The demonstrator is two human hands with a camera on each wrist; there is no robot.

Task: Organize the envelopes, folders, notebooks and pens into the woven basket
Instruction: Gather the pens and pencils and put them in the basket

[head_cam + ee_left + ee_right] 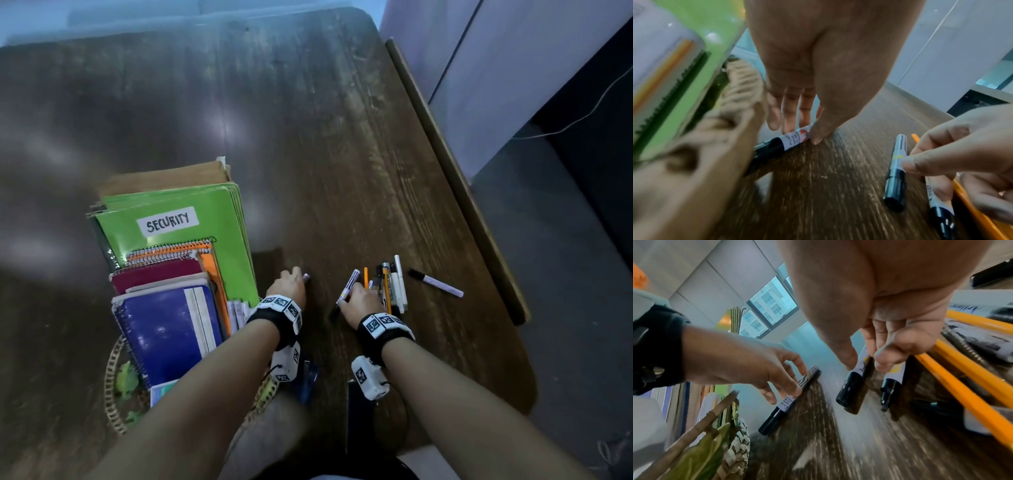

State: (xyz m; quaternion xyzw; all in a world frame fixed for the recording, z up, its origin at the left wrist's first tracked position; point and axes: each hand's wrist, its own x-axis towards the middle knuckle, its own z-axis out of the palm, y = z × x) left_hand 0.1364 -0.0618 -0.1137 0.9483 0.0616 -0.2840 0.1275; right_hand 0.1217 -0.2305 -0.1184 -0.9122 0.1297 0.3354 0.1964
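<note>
The woven basket sits at the table's near-left, already packed w/ brown envelopes, green folders (front one labelled SECURITY) and spiral notebooks; a few white markers stand in its right side. Pens are what's left.

The left hand pinches a black-capped marker lying on the wooden table just beside the basket wall: thumb on one side, fingertips on the other. It looks not yet lifted. The right hand grips two markers between thumb and curled fingers, caps angled down toward the wood. Just right of it lies a loose pile: yellow pencils, more white markers, a thin orange pen. One marker lies apart, further right, nearer the table edge.

Risks, as a judgement:
- The left pinch is shallow, near the barrel's middle on a round body, so the marker could roll or pivot out as it comes up.
- The right hand holds two barrels in one grip; if they aren't parallel, one may slide free mid-carry.
- The basket is crowded, and pens dropped in carelessly could hit the notebook spirals and bounce out, or slip under the stack.
- Sweeping the pile may nudge the stray marker off the edge.
</note>
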